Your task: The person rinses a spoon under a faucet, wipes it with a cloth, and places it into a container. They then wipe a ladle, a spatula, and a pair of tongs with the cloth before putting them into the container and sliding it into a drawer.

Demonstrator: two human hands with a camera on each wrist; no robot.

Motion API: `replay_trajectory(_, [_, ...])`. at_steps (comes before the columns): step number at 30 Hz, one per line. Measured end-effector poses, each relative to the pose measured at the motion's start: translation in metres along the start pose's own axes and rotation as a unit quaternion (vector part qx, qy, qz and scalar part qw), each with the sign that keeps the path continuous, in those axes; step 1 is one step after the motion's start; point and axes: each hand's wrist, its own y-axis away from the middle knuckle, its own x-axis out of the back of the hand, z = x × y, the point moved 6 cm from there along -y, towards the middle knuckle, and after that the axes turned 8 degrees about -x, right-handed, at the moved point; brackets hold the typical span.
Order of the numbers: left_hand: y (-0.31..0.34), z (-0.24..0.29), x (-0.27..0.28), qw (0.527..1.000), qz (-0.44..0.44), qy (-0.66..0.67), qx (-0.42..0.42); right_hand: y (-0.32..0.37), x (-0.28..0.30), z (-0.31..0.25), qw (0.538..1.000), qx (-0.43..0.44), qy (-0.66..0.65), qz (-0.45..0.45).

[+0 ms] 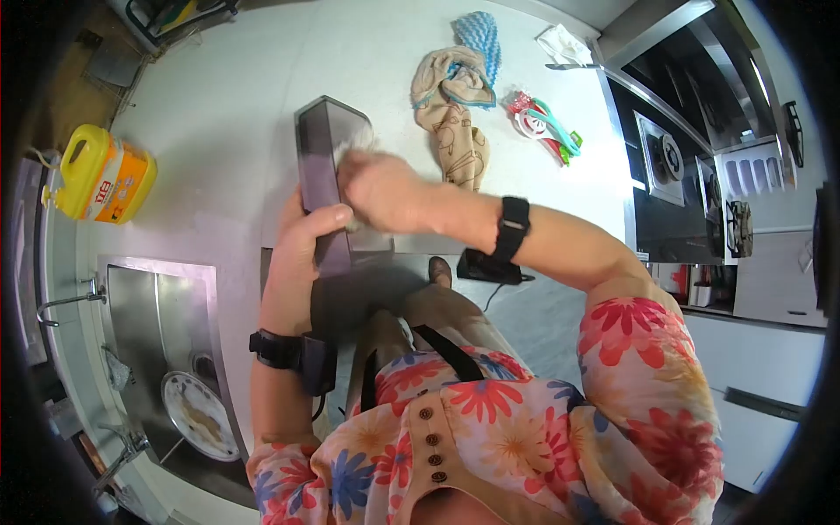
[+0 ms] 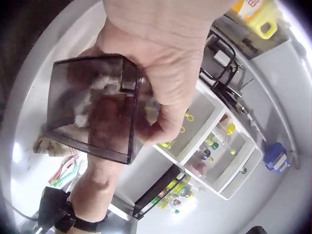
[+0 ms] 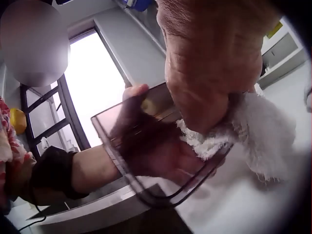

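Observation:
A long, clear smoke-grey plastic box (image 1: pixel 319 157) is held above the counter in front of me. My left hand (image 1: pixel 297 229) grips it from the side, thumb along its near face, as the left wrist view also shows. On the other side, my right hand (image 1: pixel 381 188) holds a frayed white cloth (image 3: pixel 265 131) bunched in its fingers against the box. In the left wrist view, part of the cloth (image 2: pixel 102 87) shows through the tinted wall of the box (image 2: pixel 68 83), with the right hand behind it.
A yellow detergent jug (image 1: pixel 109 175) stands at the left, behind the steel sink (image 1: pixel 136 302) with a plate (image 1: pixel 179 394) in it. Beige and blue cloths (image 1: pixel 459 131) and coloured plastic pieces (image 1: pixel 547 127) lie on the counter. A stove (image 1: pixel 665 157) is at the right.

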Motion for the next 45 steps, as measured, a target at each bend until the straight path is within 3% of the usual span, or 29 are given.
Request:
replay_trajectory(2, [-0.005,0.000,0.003,0.999,0.005,0.029,-0.027,0.009,-0.009,-0.013,0.999,-0.002,-0.040,-0.003])
replay_trajectory(4, [-0.005,0.008,0.006,0.998,-0.030,-0.009,-0.046,0.017,-0.008,-0.022,0.987,-0.017,-0.110,-0.119])
replay_trajectory(5, [-0.007,0.000,0.015,0.998,-0.058,-0.010,-0.016,0.018,-0.004,-0.023,0.972,-0.037,-0.149,-0.178])
replay_trajectory(6, [-0.005,0.001,0.014,0.998,-0.058,-0.011,-0.016,0.018,-0.001,-0.021,0.972,-0.037,-0.150,-0.176])
replay_trajectory(8, [0.003,0.005,0.011,0.999,-0.040,-0.018,-0.011,0.017,0.005,-0.018,0.936,-0.004,-0.293,-0.196])
replay_trajectory(9, [0.004,0.008,0.007,0.999,-0.041,-0.019,-0.011,0.016,0.000,-0.012,0.889,-0.039,-0.408,-0.203])
replay_trajectory(10, [0.006,0.013,0.005,0.999,-0.023,0.008,-0.027,0.016,-0.006,-0.013,0.889,-0.039,-0.408,-0.203])
replay_trajectory(11, [0.007,0.017,0.004,0.998,-0.004,0.035,-0.042,0.014,-0.013,-0.011,0.793,-0.103,-0.571,-0.188])
replay_trajectory(12, [0.006,0.018,0.002,0.998,-0.003,0.035,-0.042,0.012,-0.014,-0.011,0.664,-0.163,-0.711,-0.166])
replay_trajectory(13, [0.003,0.020,-0.001,0.998,-0.021,0.039,-0.050,0.011,-0.012,-0.013,0.600,-0.183,-0.764,-0.147])
replay_trajectory(14, [0.001,0.023,-0.004,0.997,-0.039,0.044,-0.059,0.012,-0.010,-0.016,0.601,-0.183,-0.764,-0.147])
replay_trajectory(16, [0.002,0.025,-0.005,0.997,-0.050,0.033,-0.050,0.017,-0.011,-0.025,0.538,-0.168,-0.804,-0.189])
replay_trajectory(18, [0.000,0.021,0.002,0.997,-0.060,0.023,-0.040,0.019,-0.019,-0.023,0.550,-0.147,-0.789,-0.231])
replay_trajectory(20, [-0.006,0.012,0.007,0.985,-0.157,-0.042,-0.051,0.023,-0.022,-0.023,0.566,-0.124,-0.767,-0.276])
replay_trajectory(21, [-0.005,0.012,0.006,0.986,-0.153,-0.037,-0.049,0.025,-0.018,-0.021,0.540,-0.128,-0.773,-0.307])
replay_trajectory(22, [0.000,0.018,0.001,0.987,-0.152,-0.036,-0.049,0.027,-0.008,-0.020,0.539,-0.129,-0.773,-0.308])
replay_trajectory(24, [0.009,0.031,-0.003,0.996,-0.062,0.050,-0.044,0.029,0.013,-0.013,0.602,-0.124,-0.735,-0.287])
replay_trajectory(25, [-0.001,0.031,0.013,0.992,-0.104,0.050,-0.059,0.027,0.015,-0.003,0.593,-0.092,-0.758,-0.257])
replay_trajectory(28, [-0.005,0.038,0.042,0.985,-0.123,0.060,-0.108,0.029,0.026,0.037,0.556,-0.113,-0.797,-0.206])
replay_trajectory(30, [0.000,0.046,0.044,0.985,-0.113,0.053,-0.117,0.029,0.029,0.063,0.633,-0.190,-0.742,-0.110])
replay_trajectory(31, [0.001,0.048,0.043,0.985,-0.111,0.050,-0.121,0.027,0.030,0.060,0.635,-0.187,-0.741,-0.112])
replay_trajectory(33, [0.001,0.049,0.041,0.985,-0.115,0.047,-0.117,0.027,0.042,0.063,0.651,-0.225,-0.725,-0.004])
replay_trajectory(34, [0.002,0.047,0.039,0.985,-0.122,0.045,-0.110,0.022,0.050,0.053,0.651,-0.226,-0.725,-0.005])
replay_trajectory(36, [0.003,0.044,0.031,0.987,-0.114,0.046,-0.101,0.008,0.077,0.034,0.832,-0.216,-0.503,0.087])
replay_trajectory(37, [0.002,0.042,0.029,0.989,-0.106,0.047,-0.095,-0.003,0.082,0.019,0.911,-0.170,-0.351,0.134])
replay_trajectory(38, [0.002,0.039,0.027,0.988,-0.110,0.047,-0.093,-0.014,0.084,0.000,0.959,-0.119,-0.187,0.176])
replay_trajectory(39, [-0.001,0.036,0.029,0.991,-0.091,0.005,-0.097,-0.023,0.075,-0.006,0.959,-0.122,-0.185,0.178])
replay_trajectory(41, [0.003,0.042,0.017,0.993,-0.057,-0.017,-0.100,-0.039,0.044,-0.022,0.993,-0.086,-0.015,0.080])
replay_trajectory(45, [0.007,0.036,0.032,0.995,-0.041,-0.035,-0.088,-0.035,0.036,-0.030,0.995,-0.074,-0.068,0.007])
